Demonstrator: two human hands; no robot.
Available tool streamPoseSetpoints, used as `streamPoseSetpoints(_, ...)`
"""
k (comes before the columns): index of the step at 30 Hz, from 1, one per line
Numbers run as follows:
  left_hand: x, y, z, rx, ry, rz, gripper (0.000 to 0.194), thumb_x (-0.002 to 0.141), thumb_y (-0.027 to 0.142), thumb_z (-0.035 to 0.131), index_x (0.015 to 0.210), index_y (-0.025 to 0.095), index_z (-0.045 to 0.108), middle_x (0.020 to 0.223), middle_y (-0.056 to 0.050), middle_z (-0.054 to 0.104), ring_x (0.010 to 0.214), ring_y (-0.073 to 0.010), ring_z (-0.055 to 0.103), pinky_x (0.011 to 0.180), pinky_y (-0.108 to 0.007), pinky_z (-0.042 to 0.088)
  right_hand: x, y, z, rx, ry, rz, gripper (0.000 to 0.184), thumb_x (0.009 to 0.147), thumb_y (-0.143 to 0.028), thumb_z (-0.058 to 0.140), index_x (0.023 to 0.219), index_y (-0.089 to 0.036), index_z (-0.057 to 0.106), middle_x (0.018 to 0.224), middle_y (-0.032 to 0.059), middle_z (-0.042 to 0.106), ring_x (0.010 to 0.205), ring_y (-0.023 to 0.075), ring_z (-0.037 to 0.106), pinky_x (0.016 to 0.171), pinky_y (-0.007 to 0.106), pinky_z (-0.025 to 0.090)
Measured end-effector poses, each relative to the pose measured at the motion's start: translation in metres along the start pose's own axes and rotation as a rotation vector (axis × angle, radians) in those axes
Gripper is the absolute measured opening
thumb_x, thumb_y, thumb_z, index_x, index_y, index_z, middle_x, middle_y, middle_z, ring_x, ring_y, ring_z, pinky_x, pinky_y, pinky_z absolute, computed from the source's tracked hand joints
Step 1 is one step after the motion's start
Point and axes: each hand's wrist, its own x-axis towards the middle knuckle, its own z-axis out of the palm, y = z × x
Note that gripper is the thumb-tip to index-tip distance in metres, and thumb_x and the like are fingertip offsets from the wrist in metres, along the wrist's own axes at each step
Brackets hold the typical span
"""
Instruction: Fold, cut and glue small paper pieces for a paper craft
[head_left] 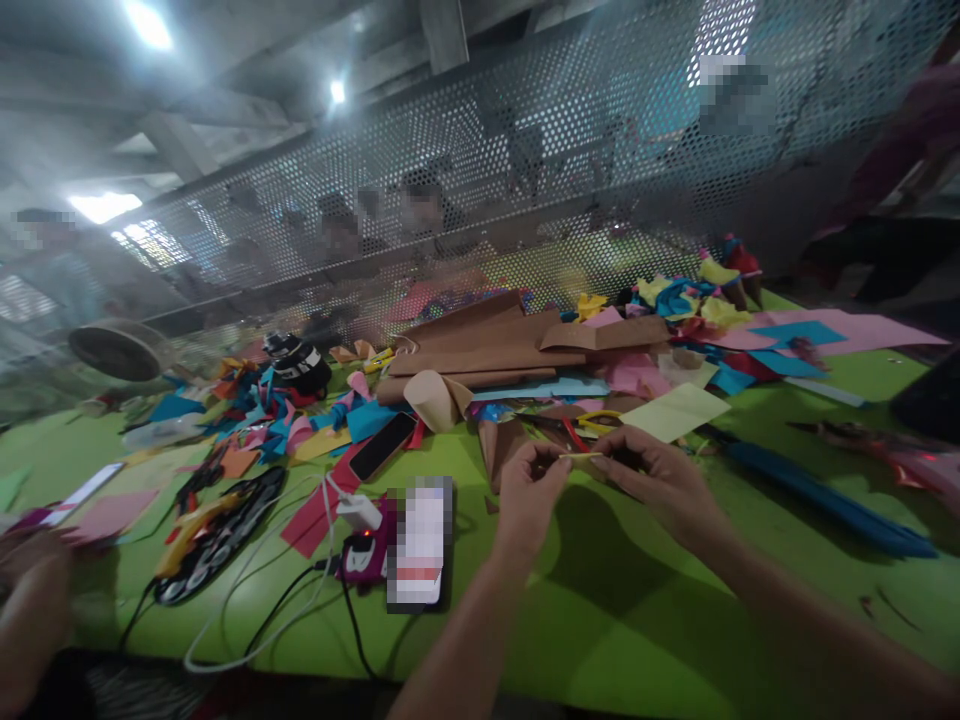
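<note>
Between my two hands a short, thin yellow strip [582, 456], perhaps folded or rolled paper, is stretched level above the green table. My left hand [531, 488] pinches its left end with thumb and fingers. The right end is pinched by my right hand [654, 476]. Just beyond my fingers lie scissors with yellow handles [600, 422] and a red-handled tool [574, 436], partly hidden. A pale yellow sheet [675, 412] lies behind my right hand. A brown paper cone [501, 450] rests behind my left hand.
A phone [421, 545] and a purple power adapter [367, 552] with looping cables lie left of my left forearm. A glue gun [199, 528] rests on a black tray. Right of my hands is a long blue tool [825, 498]. Another person's hand [34, 570] is at far left.
</note>
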Motion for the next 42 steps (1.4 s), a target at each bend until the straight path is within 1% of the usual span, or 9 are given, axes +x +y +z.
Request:
streamPoseSetpoints(3, 0.0, -0.001, 0.0, -0.001, -0.011, -0.008, 0.024, 0.064, 0.034, 0.079, 0.075, 0.016, 0.066, 0.068, 0.001, 0.061, 0.064, -0.0106, 0.05, 0.062, -0.023, 0.039, 0.0, 0.002, 0.0, -0.002, 0.004, 0.001, 0.037, 0.075, -0.059, 0.072, 0.074, -0.022, 0.065, 0.067, 0.0008, 0.056, 0.061, 0.0157, 0.049, 0.054, 0.028, 0.04)
streamPoseSetpoints(6, 0.0, -0.003, 0.001, 0.024, -0.025, -0.006, 0.024, 0.065, 0.033, 0.079, 0.077, 0.016, 0.066, 0.068, 0.001, 0.061, 0.063, -0.0102, 0.049, 0.061, -0.023, 0.038, 0.001, 0.005, 0.0, -0.018, 0.0, -0.014, 0.033, 0.076, -0.055, 0.071, 0.075, -0.022, 0.065, 0.07, 0.0014, 0.059, 0.064, 0.0165, 0.052, 0.057, 0.029, 0.041)
streamPoseSetpoints(10, 0.001, -0.005, 0.0, 0.048, -0.036, 0.007, 0.023, 0.066, 0.033, 0.079, 0.076, 0.016, 0.066, 0.066, 0.001, 0.061, 0.061, -0.0098, 0.048, 0.061, -0.023, 0.038, 0.001, 0.01, 0.0, -0.027, -0.01, -0.04, 0.027, 0.079, -0.049, 0.07, 0.078, -0.022, 0.067, 0.074, 0.0018, 0.061, 0.066, 0.0169, 0.054, 0.058, 0.029, 0.042)
streamPoseSetpoints(16, 0.001, -0.005, -0.001, 0.05, -0.063, 0.008, 0.024, 0.066, 0.034, 0.079, 0.076, 0.017, 0.066, 0.068, 0.001, 0.062, 0.061, -0.0098, 0.05, 0.062, -0.023, 0.04, 0.0, 0.011, 0.0, -0.045, 0.0, -0.067, 0.024, 0.081, -0.046, 0.068, 0.077, -0.022, 0.067, 0.073, 0.0013, 0.06, 0.066, 0.0168, 0.053, 0.059, 0.029, 0.043)
streamPoseSetpoints(22, 0.001, -0.006, -0.001, 0.066, -0.066, 0.031, 0.022, 0.067, 0.032, 0.079, 0.076, 0.016, 0.066, 0.069, 0.001, 0.063, 0.063, -0.0104, 0.051, 0.063, -0.023, 0.04, 0.0, 0.011, 0.0, -0.052, -0.011, -0.054, 0.026, 0.081, -0.048, 0.068, 0.079, -0.022, 0.067, 0.075, 0.0018, 0.061, 0.067, 0.0172, 0.054, 0.06, 0.029, 0.043)
streamPoseSetpoints(29, 0.001, -0.007, 0.0, 0.024, -0.051, 0.025, 0.023, 0.065, 0.032, 0.081, 0.076, 0.016, 0.067, 0.069, 0.0, 0.064, 0.064, -0.0111, 0.053, 0.065, -0.024, 0.041, 0.0, 0.004, 0.0, -0.048, -0.009, -0.032, 0.029, 0.078, -0.052, 0.07, 0.076, -0.023, 0.066, 0.071, 0.0016, 0.059, 0.064, 0.0175, 0.051, 0.058, 0.03, 0.041)
streamPoseSetpoints(34, 0.001, -0.006, 0.001, 0.01, -0.056, 0.026, 0.024, 0.063, 0.032, 0.083, 0.076, 0.017, 0.068, 0.071, 0.0, 0.065, 0.066, -0.0116, 0.054, 0.067, -0.025, 0.043, 0.0, 0.005, 0.001, -0.034, 0.011, -0.026, 0.034, 0.076, -0.056, 0.071, 0.075, -0.023, 0.066, 0.069, 0.0009, 0.057, 0.062, 0.0165, 0.049, 0.056, 0.03, 0.039)
streamPoseSetpoints(38, 0.001, -0.007, 0.001, -0.02, -0.077, -0.002, 0.028, 0.062, 0.033, 0.084, 0.077, 0.016, 0.069, 0.072, 0.0, 0.065, 0.066, -0.0111, 0.054, 0.065, -0.024, 0.042, 0.001, 0.006, 0.002, -0.011, 0.005, -0.031, 0.031, 0.076, -0.053, 0.072, 0.076, -0.022, 0.066, 0.072, 0.0011, 0.059, 0.065, 0.0176, 0.053, 0.058, 0.03, 0.042)
streamPoseSetpoints(42, 0.002, -0.008, 0.0, -0.009, -0.081, -0.006, 0.029, 0.062, 0.035, 0.084, 0.078, 0.016, 0.069, 0.071, 0.0, 0.065, 0.064, -0.0101, 0.051, 0.061, -0.023, 0.039, 0.001, 0.006, 0.001, -0.025, -0.007, -0.03, 0.03, 0.077, -0.051, 0.071, 0.076, -0.022, 0.066, 0.071, 0.0012, 0.059, 0.064, 0.0174, 0.052, 0.059, 0.031, 0.042)
